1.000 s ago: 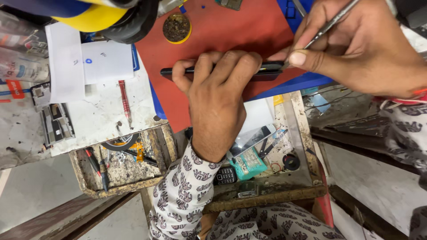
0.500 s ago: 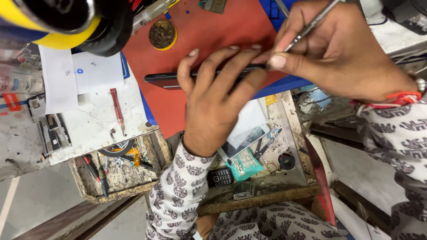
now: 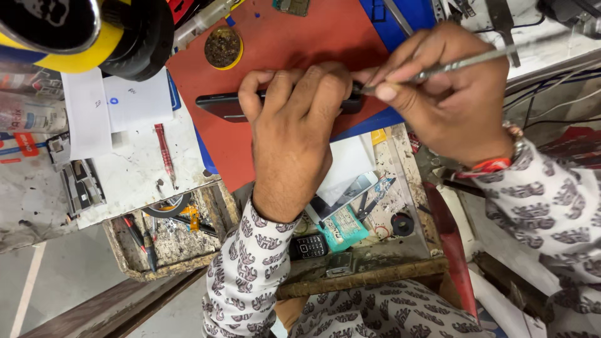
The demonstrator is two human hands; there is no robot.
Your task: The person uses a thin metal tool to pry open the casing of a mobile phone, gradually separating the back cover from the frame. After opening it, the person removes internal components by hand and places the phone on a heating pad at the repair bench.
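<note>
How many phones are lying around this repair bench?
3, possibly more hidden. A black phone on edge on the red mat, steadied by the left hand; a keypad phone and a grey smartphone in the open drawer.

red screwdriver [image 3: 164, 150], round tin [image 3: 223, 47], keypad phone [image 3: 308, 246]

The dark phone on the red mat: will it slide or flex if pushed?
The dark phone looks rigid, so it probably won't flex. Lying flat on the red mat, it shouldn't tip. The left hand pins it, so sliding seems unlikely.
</note>
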